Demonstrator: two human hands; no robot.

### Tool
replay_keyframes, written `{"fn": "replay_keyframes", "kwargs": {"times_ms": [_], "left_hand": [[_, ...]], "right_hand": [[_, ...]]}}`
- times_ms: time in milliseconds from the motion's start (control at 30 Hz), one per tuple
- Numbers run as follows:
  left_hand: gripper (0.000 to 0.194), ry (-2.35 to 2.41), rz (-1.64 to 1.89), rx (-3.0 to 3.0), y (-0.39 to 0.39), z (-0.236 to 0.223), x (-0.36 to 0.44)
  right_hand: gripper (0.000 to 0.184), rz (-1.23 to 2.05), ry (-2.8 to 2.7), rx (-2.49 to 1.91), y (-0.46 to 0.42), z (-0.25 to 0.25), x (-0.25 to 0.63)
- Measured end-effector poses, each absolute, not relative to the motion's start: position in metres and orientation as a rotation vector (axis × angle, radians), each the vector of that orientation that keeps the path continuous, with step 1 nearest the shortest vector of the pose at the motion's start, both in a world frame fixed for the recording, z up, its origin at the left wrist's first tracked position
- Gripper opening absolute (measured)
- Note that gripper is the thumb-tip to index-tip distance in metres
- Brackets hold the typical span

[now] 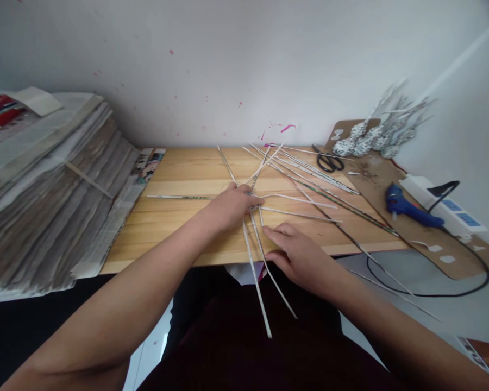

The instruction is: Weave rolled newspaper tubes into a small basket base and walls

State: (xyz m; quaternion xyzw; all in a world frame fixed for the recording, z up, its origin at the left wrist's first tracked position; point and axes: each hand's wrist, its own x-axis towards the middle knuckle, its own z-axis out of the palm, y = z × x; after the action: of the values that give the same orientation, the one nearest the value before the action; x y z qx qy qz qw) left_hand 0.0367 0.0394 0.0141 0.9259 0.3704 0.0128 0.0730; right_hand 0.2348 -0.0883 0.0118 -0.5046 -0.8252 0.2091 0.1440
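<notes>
- Skinny rolled paper sticks [255,274], printed and a bit uneven, fanned out like a star mid-desk [179,233], a couple poking past the front edge
- Left hand [233,205] has its grip closed on the crossing, hiding most of it
- Right hand [297,250] has fingertips by one stick, can't tell if its grip is pinching
- Desk is smooth grained wood; spare sticks [320,172] and black scissors [325,156] lie behind
- Right: cardboard [418,241], blue glue gun [411,209], white power strip [456,209], crinkly silvery bundles [375,136]
- Left: big, rough-edged paper stack [65,195]
</notes>
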Motion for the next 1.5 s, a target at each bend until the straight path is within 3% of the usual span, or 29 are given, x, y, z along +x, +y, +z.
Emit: {"fn": "replay_keyframes", "kwargs": {"times_ms": [200, 300, 400, 533, 733, 967, 1167, 1367, 1500], "left_hand": [[0.043, 1.198, -0.025, 2.800, 0.033, 0.019, 0.042], [0.042, 1.241, -0.050, 2.827, 0.032, 0.021, 0.045], [0.041, 1.276, -0.062, 2.843, 0.030, 0.022, 0.045], [0.043, 1.176, -0.145, 2.866, 0.033, 0.026, 0.043], [0.046, 1.124, -0.179, 2.872, 0.039, 0.027, 0.040], [0.037, 1.166, -0.044, 2.909, 0.034, 0.019, 0.040], [0.033, 1.295, -0.008, 2.926, 0.022, 0.019, 0.046], [0.037, 1.458, -0.032, 2.854, 0.014, 0.022, 0.056], [0.041, 1.354, -0.159, 2.854, 0.017, 0.030, 0.056]], "right_hand": [[0.066, 0.506, -2.375, -1.469, -0.108, 0.002, 0.246], [0.056, 0.447, -2.273, -1.477, -0.116, -0.001, 0.239], [0.034, 0.540, -2.171, -1.501, -0.118, 0.005, 0.231], [0.053, 0.781, -1.863, -1.565, -0.120, 0.012, 0.228], [0.080, 1.394, -1.294, -1.621, -0.121, -0.001, 0.221], [0.050, 1.579, -1.317, -1.500, -0.117, 0.012, 0.204], [0.029, 1.271, -1.864, -1.514, -0.110, 0.032, 0.216], [0.037, 1.280, -1.959, -1.708, -0.108, 0.042, 0.232], [0.030, 0.775, -2.357, -1.723, -0.105, 0.050, 0.242]]}}
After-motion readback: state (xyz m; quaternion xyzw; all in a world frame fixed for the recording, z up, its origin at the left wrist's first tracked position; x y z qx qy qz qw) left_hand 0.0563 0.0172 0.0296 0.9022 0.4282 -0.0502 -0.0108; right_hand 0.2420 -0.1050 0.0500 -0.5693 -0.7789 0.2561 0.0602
